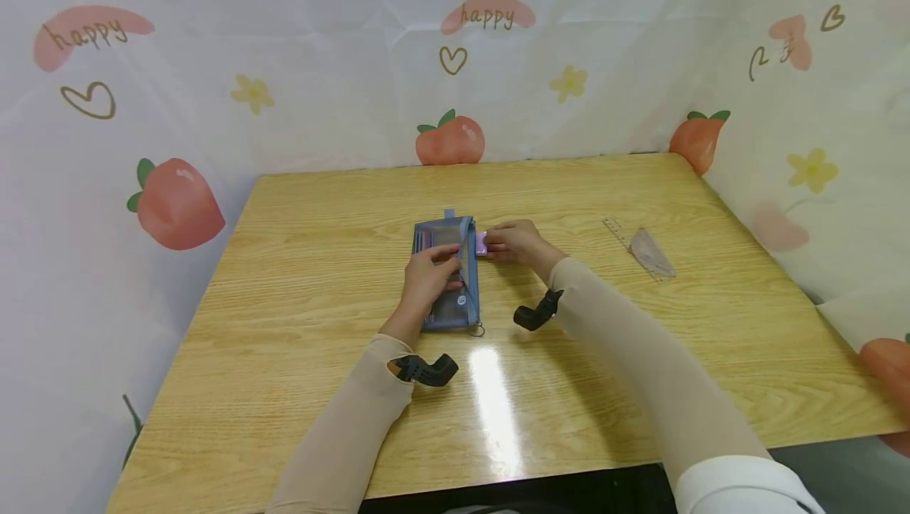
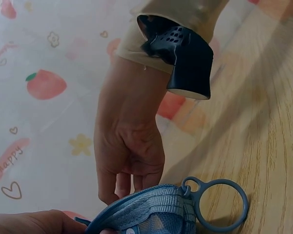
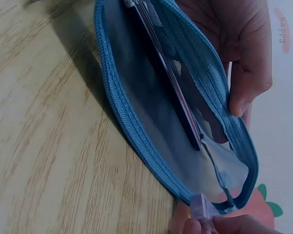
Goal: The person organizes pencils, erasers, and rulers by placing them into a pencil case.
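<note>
A blue mesh zip pouch lies on the table, its zipper undone. My left hand grips the edge of its opening, the thumb on the zipper band in the right wrist view. Between the fingertips of my right hand is a small purple block, perhaps an eraser, at one end of the pouch mouth. Inside the pouch lies a long dark pen-like item with a red stripe. A blue ring hangs from one pouch corner. In the left wrist view the right hand's fingertips are hidden behind the pouch.
To the right on the wooden table lie a clear ruler and a clear protractor-like piece, close together. A white cloth with peach prints hangs behind the table and along its sides.
</note>
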`<move>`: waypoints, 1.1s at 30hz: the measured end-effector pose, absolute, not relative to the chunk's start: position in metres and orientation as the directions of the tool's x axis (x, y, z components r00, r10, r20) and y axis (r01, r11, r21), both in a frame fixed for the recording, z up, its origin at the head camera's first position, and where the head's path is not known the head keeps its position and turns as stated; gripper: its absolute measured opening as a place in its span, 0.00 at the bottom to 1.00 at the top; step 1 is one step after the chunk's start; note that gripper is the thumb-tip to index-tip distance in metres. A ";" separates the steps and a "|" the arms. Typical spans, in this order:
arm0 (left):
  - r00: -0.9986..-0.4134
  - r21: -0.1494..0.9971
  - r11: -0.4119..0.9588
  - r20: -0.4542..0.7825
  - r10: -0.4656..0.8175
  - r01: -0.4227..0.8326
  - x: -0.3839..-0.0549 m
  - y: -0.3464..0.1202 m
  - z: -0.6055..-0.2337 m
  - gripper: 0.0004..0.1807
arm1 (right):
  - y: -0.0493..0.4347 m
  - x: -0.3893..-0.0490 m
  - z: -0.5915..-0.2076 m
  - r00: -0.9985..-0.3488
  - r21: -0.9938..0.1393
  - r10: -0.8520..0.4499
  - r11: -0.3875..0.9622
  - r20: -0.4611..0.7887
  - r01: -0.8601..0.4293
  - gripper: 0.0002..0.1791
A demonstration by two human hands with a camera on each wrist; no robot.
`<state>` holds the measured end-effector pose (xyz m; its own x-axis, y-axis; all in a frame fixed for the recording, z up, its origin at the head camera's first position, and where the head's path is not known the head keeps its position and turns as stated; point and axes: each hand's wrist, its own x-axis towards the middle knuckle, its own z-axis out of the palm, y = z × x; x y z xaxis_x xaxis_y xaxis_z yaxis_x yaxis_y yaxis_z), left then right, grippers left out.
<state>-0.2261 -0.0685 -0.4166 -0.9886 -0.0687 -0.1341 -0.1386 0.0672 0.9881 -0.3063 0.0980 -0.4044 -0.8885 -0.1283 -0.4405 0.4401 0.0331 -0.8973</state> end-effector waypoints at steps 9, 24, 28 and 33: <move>-0.989 0.988 0.077 -0.131 -0.072 -0.136 -0.226 -0.067 -0.417 0.17 | 0.094 -0.308 -0.403 -0.889 -0.897 -0.126 0.028 -0.440 0.441 0.19; -0.989 0.988 0.064 -0.136 -0.054 -0.140 -0.226 -0.066 -0.417 0.19 | 0.079 -0.308 -0.404 -0.902 -0.905 -0.082 0.071 -0.423 0.418 0.18; -0.990 0.988 0.070 -0.133 -0.054 -0.136 -0.226 -0.066 -0.417 0.18 | 0.077 -0.306 -0.403 -0.905 -0.905 -0.071 0.109 -0.420 0.412 0.17; -0.989 0.988 0.075 -0.135 -0.054 -0.139 -0.225 -0.067 -0.416 0.17 | 0.074 -0.304 -0.401 -0.912 -0.909 -0.070 0.138 -0.405 0.393 0.16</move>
<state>-0.2248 -0.0666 -0.4158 -0.9894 -0.0544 -0.1347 -0.1386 0.0750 0.9875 -0.3041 0.0744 -0.4011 -0.9118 -0.0701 -0.4045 0.3928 0.1377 -0.9092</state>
